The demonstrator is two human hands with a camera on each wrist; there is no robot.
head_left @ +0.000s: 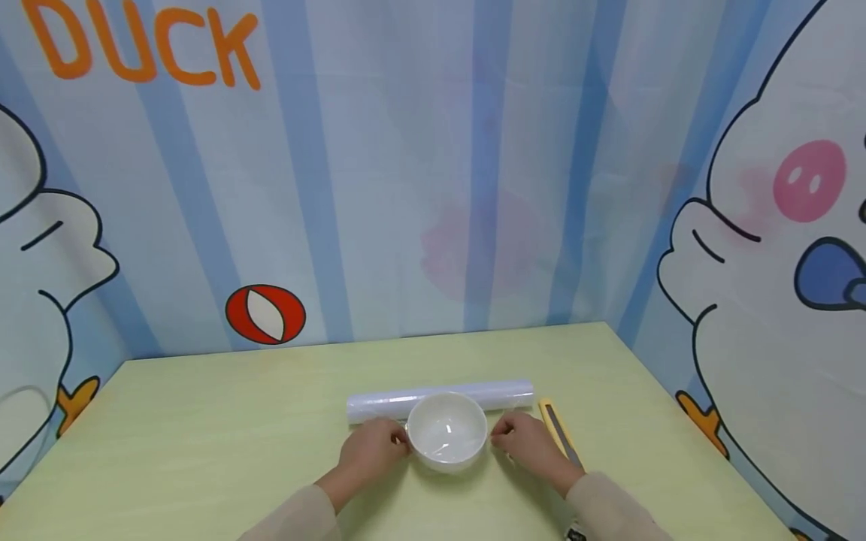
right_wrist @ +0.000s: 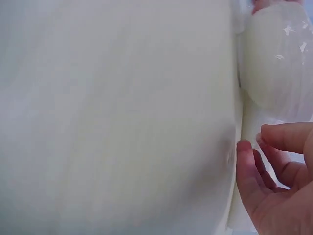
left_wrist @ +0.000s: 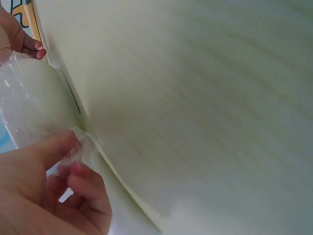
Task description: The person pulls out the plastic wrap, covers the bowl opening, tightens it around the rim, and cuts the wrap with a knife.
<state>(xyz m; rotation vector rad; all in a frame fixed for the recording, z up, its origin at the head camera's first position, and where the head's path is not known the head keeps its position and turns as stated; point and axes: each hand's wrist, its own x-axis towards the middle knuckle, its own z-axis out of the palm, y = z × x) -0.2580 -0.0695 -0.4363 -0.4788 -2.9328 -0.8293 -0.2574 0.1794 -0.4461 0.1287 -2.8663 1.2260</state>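
A white bowl stands upright on the table with clear cling film stretched over it. My left hand is at the bowl's left side and pinches a gathered edge of the film between thumb and fingers. On the other side, my right hand has its thumb and fingertips drawn together at the film's right edge, close to the bowl wall. In the right wrist view, the film's glints show on the bowl, beyond the right fingertips.
Behind the bowl lies a long white roll, seemingly of film. A yellow utility knife lies beside the right forearm. The pale green table ends at a striped, cartoon-printed cloth backdrop.
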